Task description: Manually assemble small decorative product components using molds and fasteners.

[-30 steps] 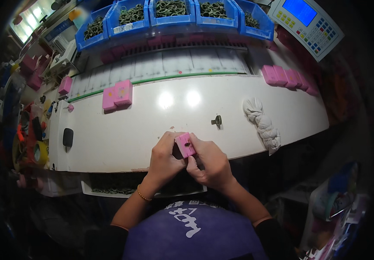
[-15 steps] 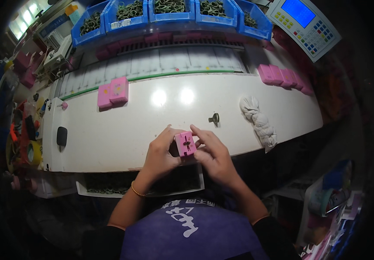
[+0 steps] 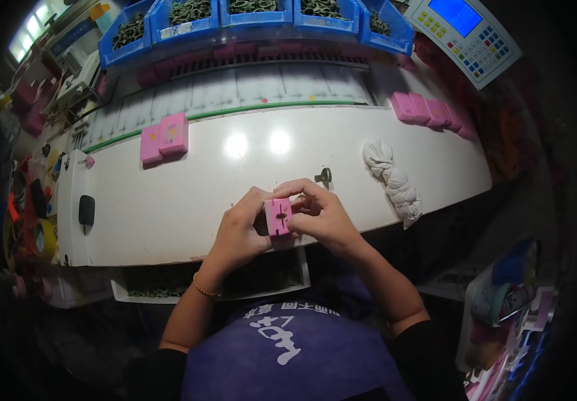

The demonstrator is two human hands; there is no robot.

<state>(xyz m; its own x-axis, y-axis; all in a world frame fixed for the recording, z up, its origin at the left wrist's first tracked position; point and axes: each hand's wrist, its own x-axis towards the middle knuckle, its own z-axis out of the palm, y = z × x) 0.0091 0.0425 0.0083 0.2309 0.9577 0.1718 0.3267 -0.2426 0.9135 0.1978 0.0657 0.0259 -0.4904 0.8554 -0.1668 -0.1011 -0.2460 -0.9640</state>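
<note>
Over the front edge of the white table, my left hand [image 3: 240,227] is closed around a small pink block [image 3: 279,217]. The block's upturned face has a dark cross-shaped slot with a hole in it. My right hand [image 3: 323,217] grips the same block from the right, its thumb against the near right side and its forefinger over the far edge. Whether anything sits inside the slot is too small to tell. Just beyond my right hand, a dark ring-shaped piece with a stem [image 3: 324,176] lies on the table.
A twisted white cloth [image 3: 393,180] lies to the right. Pink blocks [image 3: 173,134] stand far left, and more pink blocks [image 3: 428,110] far right. Blue bins [image 3: 255,19] of dark green ring pieces line the back. A keypad device [image 3: 465,40] stands back right; an open drawer [image 3: 305,269] is below.
My right hand's fingers have drawn in from beside the block onto it. The block has turned a little in my hands. The whole view has shifted slightly.
</note>
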